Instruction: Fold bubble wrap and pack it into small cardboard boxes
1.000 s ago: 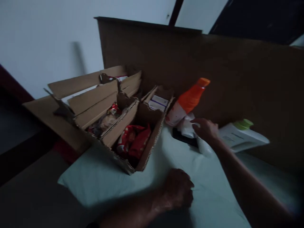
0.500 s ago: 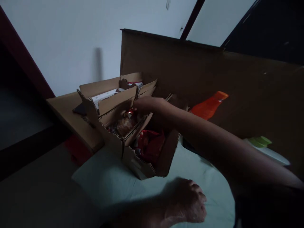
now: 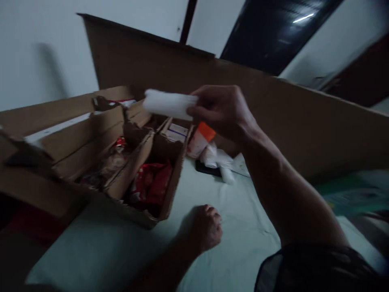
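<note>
The right hand (image 3: 223,109) holds a white packet (image 3: 168,104) above the cardboard box (image 3: 142,162); the left hand (image 3: 206,229) rests curled on pale bedding (image 3: 237,227).

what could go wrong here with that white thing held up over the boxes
The right hand pinches the white packet only at one end, so it might slip and drop into the open cardboard box among the red wrappers. The forearm passes above the orange-capped bottle, which could get knocked on the way down. The left hand rests as a fist on the pale sheet, so it may not catch anything in time.
</note>
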Available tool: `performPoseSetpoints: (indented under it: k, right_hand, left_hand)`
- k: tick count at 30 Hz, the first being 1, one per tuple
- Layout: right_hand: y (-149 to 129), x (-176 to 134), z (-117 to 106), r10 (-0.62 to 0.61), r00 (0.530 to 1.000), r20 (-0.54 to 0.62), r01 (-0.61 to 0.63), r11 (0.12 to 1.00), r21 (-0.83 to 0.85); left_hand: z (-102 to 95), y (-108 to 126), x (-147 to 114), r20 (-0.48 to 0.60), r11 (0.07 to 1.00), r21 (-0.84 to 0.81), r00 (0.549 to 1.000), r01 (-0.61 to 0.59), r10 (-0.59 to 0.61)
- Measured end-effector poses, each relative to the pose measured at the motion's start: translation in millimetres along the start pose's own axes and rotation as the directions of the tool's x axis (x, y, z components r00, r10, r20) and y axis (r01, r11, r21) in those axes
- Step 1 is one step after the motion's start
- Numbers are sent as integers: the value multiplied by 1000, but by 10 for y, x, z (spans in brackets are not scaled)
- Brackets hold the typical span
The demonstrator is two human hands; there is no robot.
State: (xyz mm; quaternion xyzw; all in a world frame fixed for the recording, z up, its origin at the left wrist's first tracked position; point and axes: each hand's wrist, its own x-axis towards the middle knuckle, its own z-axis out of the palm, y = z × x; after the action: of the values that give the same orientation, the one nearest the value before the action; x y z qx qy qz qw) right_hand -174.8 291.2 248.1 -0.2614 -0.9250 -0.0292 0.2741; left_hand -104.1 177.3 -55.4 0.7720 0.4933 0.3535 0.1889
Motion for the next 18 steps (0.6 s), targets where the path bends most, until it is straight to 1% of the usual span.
performPoseSetpoints:
  k: [1, 2, 3, 4, 6, 7, 8, 10, 12, 15, 18]
  right_hand:
    - [196, -260, -128, 88, 988, -125, -86, 996, 16]
    - [417, -532, -207, 175, 956, -235, -174, 984, 26]
    - [662, -801, -240, 263, 909, -324, -268, 963, 29]
    - [924, -1053, -230, 338, 858, -385, -355, 934, 31]
    - [1454, -1473, -110, 464, 766, -446, -515, 857, 7]
    - [1693, -1631, -19, 526, 733, -431, -591, 806, -21]
    - [1899, -1756, 79, 585, 713, -387, -649, 759, -50]
    - [2191, -1926, 253, 664, 700, -261, -703, 705, -95]
    - [2327, -2026, 352, 688, 708, -160, -705, 703, -92]
    - [2316, -2088, 339, 691, 714, -111, -698, 715, -40]
    - [2147, -1980, 243, 671, 737, -83, -672, 740, 25]
  left_hand:
    - [20, 8, -1, -4, 1000, -16, 1000, 17, -17]
    - [43, 12, 2, -5, 999, -28, 999, 33, -33]
    - [67, 16, 8, -4, 998, -34, 999, 45, -45]
    - [89, 20, 13, -2, 998, -37, 998, 56, -56]
    - [121, 31, 21, 5, 997, -31, 997, 75, -75]
    - [129, 38, 21, 7, 996, -25, 996, 84, -84]
    - [133, 45, 19, 9, 996, -19, 996, 93, -93]
    - [131, 53, 12, 16, 995, -10, 995, 103, -103]
    - [126, 50, 4, 15, 994, -9, 994, 108, -108]
    - [136, 38, -4, 2, 993, -15, 993, 116, -116]
    - [151, 32, 1, 0, 994, -13, 994, 106, -106]
